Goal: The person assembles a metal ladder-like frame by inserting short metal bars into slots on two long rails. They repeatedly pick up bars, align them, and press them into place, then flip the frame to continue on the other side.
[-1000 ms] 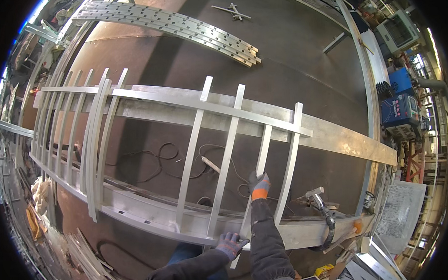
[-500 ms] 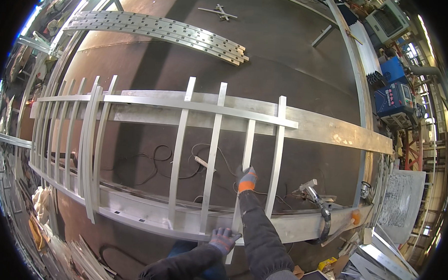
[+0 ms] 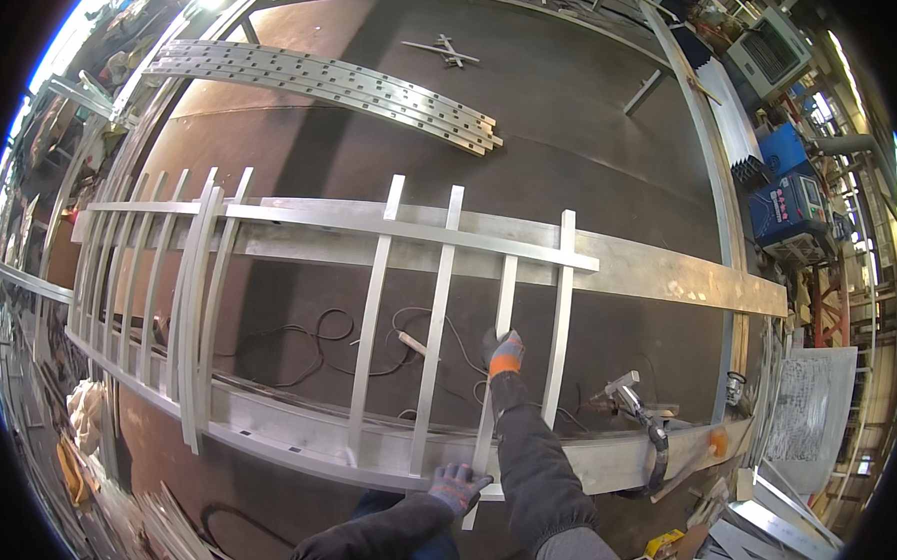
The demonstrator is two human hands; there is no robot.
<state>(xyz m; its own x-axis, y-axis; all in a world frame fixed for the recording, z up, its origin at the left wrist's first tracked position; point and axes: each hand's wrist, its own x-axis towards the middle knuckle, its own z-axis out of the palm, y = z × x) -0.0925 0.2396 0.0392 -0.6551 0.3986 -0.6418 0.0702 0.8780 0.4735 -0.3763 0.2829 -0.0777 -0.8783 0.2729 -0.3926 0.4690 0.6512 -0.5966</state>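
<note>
My right hand [image 3: 504,355], in a grey and orange glove, is closed around a silver square metal bar [image 3: 485,422]. This bar's upper end meets the upper rail [image 3: 421,231], and its lower end sticks out past the lower rail [image 3: 315,466]. Lying on the lower rail just left of the bar is my gloved left hand [image 3: 457,487], its fingers spread and its thumb toward the bar. Other upright bars cross both rails: one bar [image 3: 561,325] stands right of my right hand, another bar [image 3: 432,349] to its left.
Wide flat metal beams [image 3: 669,265] lie under the railing frame. A welding torch [image 3: 636,396] rests at the right, near a blue machine [image 3: 794,210]. Punched rails [image 3: 327,85] are stacked farther back. Cables [image 3: 315,349] trail across the dark tabletop, and metal offcuts [image 3: 773,534] lie at lower right.
The whole view has shifted slightly, with the scene sitting lower in the picture. My right hand keeps its grip on the bar, and my left hand stays on the lower rail.
</note>
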